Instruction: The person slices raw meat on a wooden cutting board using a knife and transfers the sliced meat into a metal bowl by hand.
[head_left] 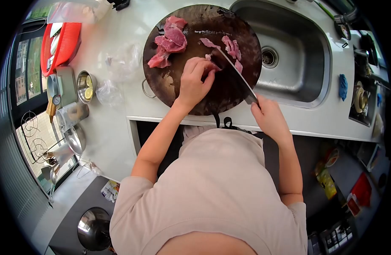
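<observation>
Slicing looks to be the step in hand, near the upper middle of the frame. The right hand [271, 118] has its grip closed round the handle of the knife [239, 78], whose blade slants over the round board [243, 28]. The left hand [193, 85], fingers bent, is at a small piece of meat [216, 66] beside the blade; how firmly it grips, I cannot tell. Cutting this close calls for fingertips tucked back from the edge. Large chunks [173, 39] lie at the board's upper left, thin pieces [232, 47] right of the blade. The board sits on a pale table [119, 109], next to the steel sink [299, 63]. A red basket [71, 41] and a metal bowl [80, 85] with yellow slices [88, 92] stand at upper left.
</observation>
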Available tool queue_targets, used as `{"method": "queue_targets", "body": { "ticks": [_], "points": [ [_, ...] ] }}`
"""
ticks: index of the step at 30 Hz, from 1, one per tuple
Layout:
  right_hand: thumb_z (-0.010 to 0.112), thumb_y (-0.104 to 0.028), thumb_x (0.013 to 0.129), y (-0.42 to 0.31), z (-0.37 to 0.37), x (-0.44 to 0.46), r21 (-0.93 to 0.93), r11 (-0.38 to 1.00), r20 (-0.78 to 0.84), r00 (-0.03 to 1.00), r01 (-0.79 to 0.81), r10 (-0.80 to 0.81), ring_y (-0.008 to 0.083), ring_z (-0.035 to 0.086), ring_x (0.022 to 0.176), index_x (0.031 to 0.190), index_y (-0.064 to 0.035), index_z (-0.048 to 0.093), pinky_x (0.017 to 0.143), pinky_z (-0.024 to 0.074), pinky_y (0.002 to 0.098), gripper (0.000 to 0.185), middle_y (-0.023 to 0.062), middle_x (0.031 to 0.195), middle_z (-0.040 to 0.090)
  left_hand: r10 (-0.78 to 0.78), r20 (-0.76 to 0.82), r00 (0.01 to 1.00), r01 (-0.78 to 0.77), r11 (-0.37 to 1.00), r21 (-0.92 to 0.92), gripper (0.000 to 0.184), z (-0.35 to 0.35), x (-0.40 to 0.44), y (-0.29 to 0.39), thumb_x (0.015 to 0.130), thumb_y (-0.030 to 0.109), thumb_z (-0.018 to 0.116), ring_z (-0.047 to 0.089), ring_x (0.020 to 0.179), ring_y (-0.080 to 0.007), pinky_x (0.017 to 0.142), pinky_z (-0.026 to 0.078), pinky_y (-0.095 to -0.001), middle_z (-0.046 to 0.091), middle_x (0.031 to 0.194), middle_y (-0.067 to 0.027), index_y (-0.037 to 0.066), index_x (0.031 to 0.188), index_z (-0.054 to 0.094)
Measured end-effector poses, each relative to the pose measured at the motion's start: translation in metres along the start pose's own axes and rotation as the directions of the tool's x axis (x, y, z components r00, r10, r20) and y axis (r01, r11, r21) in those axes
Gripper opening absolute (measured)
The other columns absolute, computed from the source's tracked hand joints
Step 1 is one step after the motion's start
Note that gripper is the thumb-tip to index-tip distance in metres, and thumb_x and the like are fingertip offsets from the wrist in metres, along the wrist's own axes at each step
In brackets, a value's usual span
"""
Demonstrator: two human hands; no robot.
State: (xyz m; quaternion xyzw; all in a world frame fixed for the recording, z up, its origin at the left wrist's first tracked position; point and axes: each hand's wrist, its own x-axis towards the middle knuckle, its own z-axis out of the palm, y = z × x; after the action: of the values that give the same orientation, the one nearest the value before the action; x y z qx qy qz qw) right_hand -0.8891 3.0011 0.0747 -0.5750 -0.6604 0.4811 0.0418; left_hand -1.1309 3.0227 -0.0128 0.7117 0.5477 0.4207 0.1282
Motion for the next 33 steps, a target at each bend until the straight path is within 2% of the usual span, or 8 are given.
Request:
{"method": "queue_targets", "body": {
  "ticks": [4, 7, 13, 20, 23, 28, 31, 33],
  "points": [
    [0.054, -0.009, 0.091, -0.003, 0.011, 0.011, 0.009, 0.999, -0.219, 0.975, 0.037, -0.034, 0.042, 0.062, 0.066, 0.125, 0.0018, 0.06, 0.062, 0.0474, 0.0489, 0.036, 0.0258, 0.07, 0.061, -0.108, -0.061, 0.992, 0.105, 0.993, -0.055, 0.024, 0.001, -0.007, 0.003, 0.075, 0.0, 0.075, 0.063, 0.096, -0.0291, 0.081, 0.053, -0.037, 0.064, 0.103, -0.0123, 0.003, 0.097, 0.064],
    [0.055, -0.01, 0.091, -0.009, 0.016, -0.001, -0.183, 0.98, -0.166, 0.98, 0.08, -0.111, 0.0411, 0.064, 0.066, 0.128, -0.0006, 0.057, 0.062, 0.0505, 0.0485, 0.038, 0.0224, 0.074, 0.064, -0.016, -0.046, 0.999, 0.016, 1.0, -0.002, 0.025, -0.002, -0.007, 0.001, 0.076, 0.0, 0.075, 0.064, 0.095, -0.0278, 0.077, 0.054, -0.0346, 0.063, 0.105, -0.0128, 0.003, 0.098, 0.064],
    [0.056, -0.009, 0.09, -0.022, 0.014, -0.018, -0.286, 0.956, -0.027, 0.997, 0.058, -0.069, 0.039, 0.066, 0.068, 0.132, -0.0047, 0.052, 0.063, 0.0538, 0.049, 0.042, 0.0186, 0.08, 0.067, -0.035, 0.036, 0.999, 0.036, 0.999, -0.006, 0.027, -0.001, -0.009, -0.001, 0.075, -0.002, 0.074, 0.066, 0.09, -0.0265, 0.068, 0.057, -0.0316, 0.062, 0.108, -0.014, 0.0, 0.1, 0.064],
    [0.057, -0.01, 0.09, -0.038, 0.033, 0.03, -0.238, 0.957, -0.064, 0.98, 0.168, -0.188, 0.0399, 0.068, 0.073, 0.128, 0.0017, 0.051, 0.064, 0.0549, 0.0486, 0.04, 0.0201, 0.077, 0.067, -0.063, 0.083, 0.995, 0.067, 0.997, -0.044, 0.025, 0.0, -0.008, -0.003, 0.076, -0.003, 0.074, 0.066, 0.082, -0.0237, 0.064, 0.057, -0.03, 0.062, 0.105, -0.0135, -0.001, 0.099, 0.065],
    [0.057, -0.011, 0.09, -0.046, 0.038, 0.05, -0.216, 0.965, -0.048, 0.986, 0.148, -0.162, 0.0404, 0.068, 0.074, 0.129, 0.0023, 0.05, 0.064, 0.0551, 0.0491, 0.041, 0.0208, 0.078, 0.068, -0.085, 0.076, 0.993, 0.09, 0.994, -0.057, 0.024, -0.002, -0.006, -0.002, 0.075, -0.004, 0.074, 0.066, 0.081, -0.0231, 0.063, 0.057, -0.0294, 0.062, 0.104, -0.0131, -0.001, 0.098, 0.065],
    [0.057, -0.01, 0.09, -0.022, 0.039, -0.001, -0.19, 0.98, -0.037, 0.997, 0.054, -0.062, 0.0409, 0.067, 0.073, 0.133, -0.001, 0.049, 0.065, 0.0544, 0.0501, 0.045, 0.0222, 0.079, 0.067, -0.079, 0.028, 0.996, 0.08, 0.995, -0.062, 0.024, 0.001, -0.006, -0.001, 0.074, -0.004, 0.074, 0.066, 0.082, -0.0241, 0.063, 0.057, -0.0302, 0.063, 0.103, -0.0131, -0.001, 0.096, 0.065],
    [0.057, -0.011, 0.091, -0.025, 0.038, -0.011, -0.227, 0.974, -0.019, 1.0, -0.005, 0.0, 0.0412, 0.067, 0.072, 0.131, -0.003, 0.05, 0.064, 0.0542, 0.0503, 0.042, 0.0219, 0.079, 0.067, -0.087, 0.029, 0.996, 0.09, 0.99, -0.113, 0.025, 0.001, -0.003, 0.002, 0.071, -0.007, 0.068, 0.061, 0.093, -0.0308, 0.075, 0.053, -0.0371, 0.063, 0.098, -0.0129, 0.001, 0.094, 0.064],
    [0.058, -0.011, 0.091, -0.036, 0.04, 0.005, -0.232, 0.973, -0.035, 0.999, 0.002, -0.011, 0.0414, 0.067, 0.073, 0.128, -0.0017, 0.051, 0.064, 0.0545, 0.0505, 0.039, 0.022, 0.08, 0.068, -0.088, 0.041, 0.995, 0.092, 0.989, -0.119, 0.025, 0.0, -0.003, 0.002, 0.071, -0.007, 0.068, 0.061, 0.093, -0.0307, 0.075, 0.053, -0.037, 0.063, 0.098, -0.013, 0.001, 0.094, 0.064]
  ]
}}
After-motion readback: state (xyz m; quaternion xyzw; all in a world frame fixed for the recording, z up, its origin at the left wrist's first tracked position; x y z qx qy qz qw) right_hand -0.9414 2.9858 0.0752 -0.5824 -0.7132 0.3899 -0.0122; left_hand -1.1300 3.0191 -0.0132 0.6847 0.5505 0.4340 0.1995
